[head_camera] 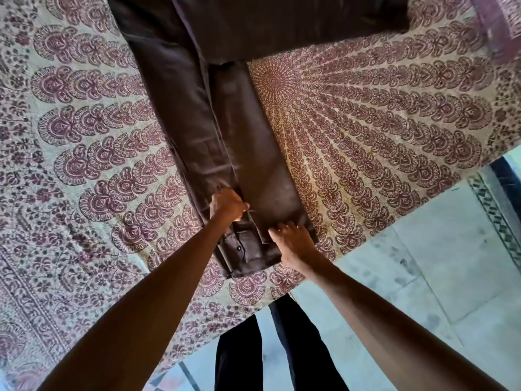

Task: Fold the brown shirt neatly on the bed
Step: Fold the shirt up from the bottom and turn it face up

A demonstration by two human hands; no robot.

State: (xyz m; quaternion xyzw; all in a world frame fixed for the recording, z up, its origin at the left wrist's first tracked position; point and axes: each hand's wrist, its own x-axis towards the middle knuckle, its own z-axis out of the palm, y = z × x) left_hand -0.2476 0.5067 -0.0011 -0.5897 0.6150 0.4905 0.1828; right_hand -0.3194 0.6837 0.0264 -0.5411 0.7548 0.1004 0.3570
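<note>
The brown shirt [214, 122] lies spread on the patterned bed cover [84, 153], its body at the top of the view and a long sleeve running down toward me. The buttoned cuff [248, 252] rests near the bed's front edge. My left hand [228, 205] is closed on a fold of the sleeve just above the cuff. My right hand [293, 242] presses and pinches the sleeve's lower right edge beside the cuff. A flap of the sleeve lies folded over between both hands.
The bed's front edge [318, 280] runs diagonally just below my hands. Pale tiled floor [423, 263] lies to the right and below it. My dark trouser legs [270, 348] stand against the bed. A patterned pillow corner [499, 24] shows at the top right.
</note>
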